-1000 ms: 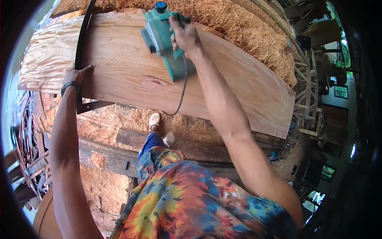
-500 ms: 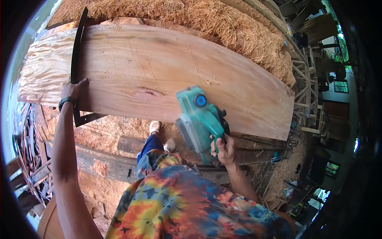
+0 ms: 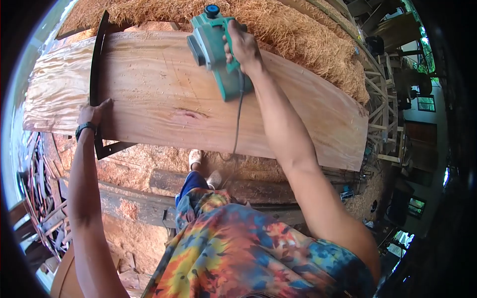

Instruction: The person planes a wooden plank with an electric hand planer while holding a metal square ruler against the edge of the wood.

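A wide wooden board [image 3: 164,94] spans the view, with a dark knot near its middle. My right hand [image 3: 243,48] is wrapped round the handle of a green electric planer [image 3: 213,49], which lies over the board's far edge, its cord trailing down towards me. On the left, my left hand [image 3: 94,113] grips a black metal square [image 3: 96,64] laid across the board, close to the near edge. The thumb points right over the wood; the other fingers are partly hidden. A dark band circles the left wrist.
Wood shavings [image 3: 298,35] are heaped beyond the board. Below it lie dark timber beams [image 3: 134,201] and my feet in light shoes [image 3: 195,158]. Scrap wood [image 3: 49,203] is piled at the left, and a wooden frame [image 3: 385,114] stands at the right.
Half a second ago the planer was at the board's near edge; it has moved away from me to the far edge, still in my right hand. My left hand has barely moved.
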